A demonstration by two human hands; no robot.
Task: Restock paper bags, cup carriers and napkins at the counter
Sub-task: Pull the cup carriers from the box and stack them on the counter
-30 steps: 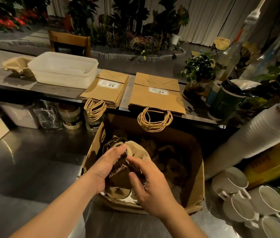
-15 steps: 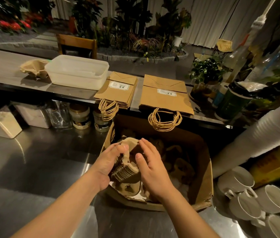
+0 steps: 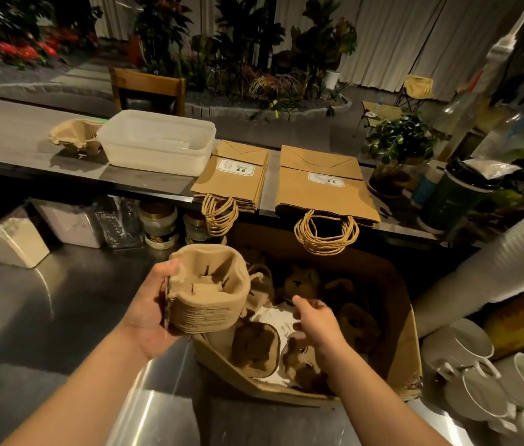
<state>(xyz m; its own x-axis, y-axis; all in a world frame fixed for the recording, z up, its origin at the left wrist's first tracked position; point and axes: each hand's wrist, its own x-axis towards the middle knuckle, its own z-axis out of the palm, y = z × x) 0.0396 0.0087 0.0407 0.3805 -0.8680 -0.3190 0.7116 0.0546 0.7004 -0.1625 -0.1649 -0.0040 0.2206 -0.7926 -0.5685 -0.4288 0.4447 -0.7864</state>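
Note:
My left hand grips a stack of nested brown pulp cup carriers, lifted just above the left rim of an open cardboard box. My right hand hovers inside the box with loosely bent fingers and holds nothing; more loose carriers lie under it. On the raised counter lie two stacks of brown paper bags, a small one and a larger one, their twine handles hanging over the edge. One cup carrier sits at the counter's left beside a white plastic tub.
Jars and containers stand under the counter edge on the steel worktop. A sleeve of stacked cups lies at the right above several white mugs. A potted plant and a dark green cup stand at the counter's right.
My left hand has lifted the stack of carriers up and left out of the box. My right hand let go of the stack and dropped lower into the box.

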